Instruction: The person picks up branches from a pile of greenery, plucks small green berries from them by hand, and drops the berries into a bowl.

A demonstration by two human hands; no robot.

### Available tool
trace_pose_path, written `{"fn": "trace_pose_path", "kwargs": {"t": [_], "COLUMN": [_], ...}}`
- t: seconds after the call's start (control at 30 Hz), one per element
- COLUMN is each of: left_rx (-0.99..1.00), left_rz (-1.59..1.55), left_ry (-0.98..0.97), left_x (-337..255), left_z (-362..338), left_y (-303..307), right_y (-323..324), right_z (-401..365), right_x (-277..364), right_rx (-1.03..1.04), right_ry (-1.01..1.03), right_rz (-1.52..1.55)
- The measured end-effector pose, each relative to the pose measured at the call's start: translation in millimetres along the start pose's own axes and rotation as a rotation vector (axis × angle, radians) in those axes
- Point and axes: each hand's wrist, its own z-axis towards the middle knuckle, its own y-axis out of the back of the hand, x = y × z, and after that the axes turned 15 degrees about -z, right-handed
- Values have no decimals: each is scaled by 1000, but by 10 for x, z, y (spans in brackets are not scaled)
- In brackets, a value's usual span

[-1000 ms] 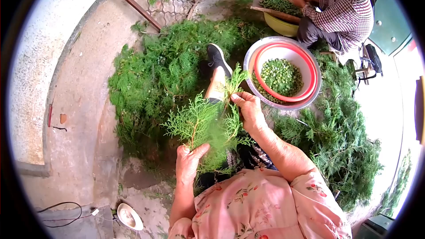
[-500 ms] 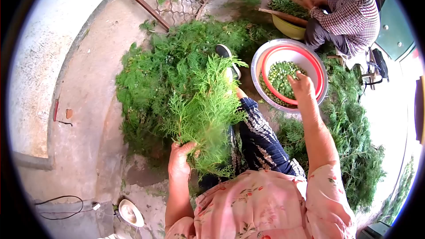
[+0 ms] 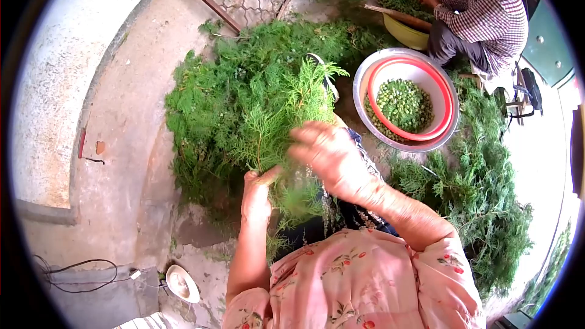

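Head view: a heap of cut green branches (image 3: 231,103) covers the ground far and left of the knees. At far right beside it a metal basin (image 3: 361,88) holds a red bowl (image 3: 390,68) of small green seeds (image 3: 403,105). The sprig (image 3: 286,116) stands upright before the lap, its stem clamped in the closed left hand (image 3: 257,195). Change: the right hand (image 3: 326,158), over the bowl half a second ago, is back at the sprig's right side, blurred, so its grip cannot be told. Judged: one trip to the bowl is finished.
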Motion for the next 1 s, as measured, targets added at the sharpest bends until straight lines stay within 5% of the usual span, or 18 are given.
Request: {"fn": "trace_pose_path", "kwargs": {"t": [0.2,0.57,0.73,0.93,1.0], "left_rx": [44,70,-160,-313,-458], "left_rz": [-74,-183,-268,-446,-464], "left_ry": [-47,-142,-215,-194,-185], "left_x": [-146,-300,-448,-751,-848], "left_z": [66,222,498,673,582], "left_y": [29,173,294,92,-141], "right_y": [-228,-283,-208,-331,-329], "right_z": [-177,-73,-36,-259,-276], "right_x": [265,-18,-48,88,189], "right_rx": [180,-1,-74,-11,100], "right_ry": [-115,-276,-554,-646,-916], "right_rz": [-52,-116,58,364,726]}}
